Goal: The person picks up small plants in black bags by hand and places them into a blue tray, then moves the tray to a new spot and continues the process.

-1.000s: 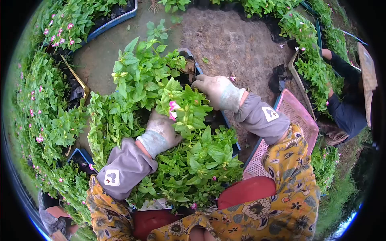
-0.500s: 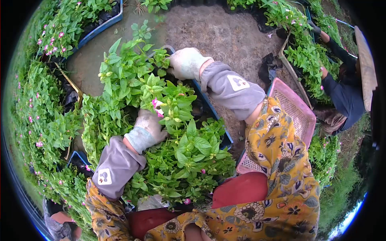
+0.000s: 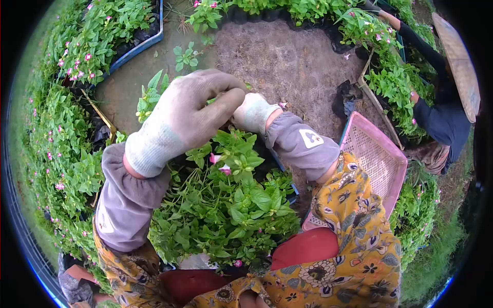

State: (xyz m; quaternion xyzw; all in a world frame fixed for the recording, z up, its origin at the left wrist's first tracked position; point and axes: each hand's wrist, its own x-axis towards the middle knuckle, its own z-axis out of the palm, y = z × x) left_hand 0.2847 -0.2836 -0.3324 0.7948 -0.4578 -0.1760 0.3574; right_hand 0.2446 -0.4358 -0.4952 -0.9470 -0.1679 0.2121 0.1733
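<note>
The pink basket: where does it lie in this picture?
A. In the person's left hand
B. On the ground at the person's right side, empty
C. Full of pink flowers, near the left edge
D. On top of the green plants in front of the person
B: the pink basket lies beside the right arm, its mesh bottom bare, and neither the left hand nor the right hand touches it.

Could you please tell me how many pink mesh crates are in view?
1. The pink mesh crate stands tilted at the right, beside the person's right sleeve. Foliage may hide others.
</note>
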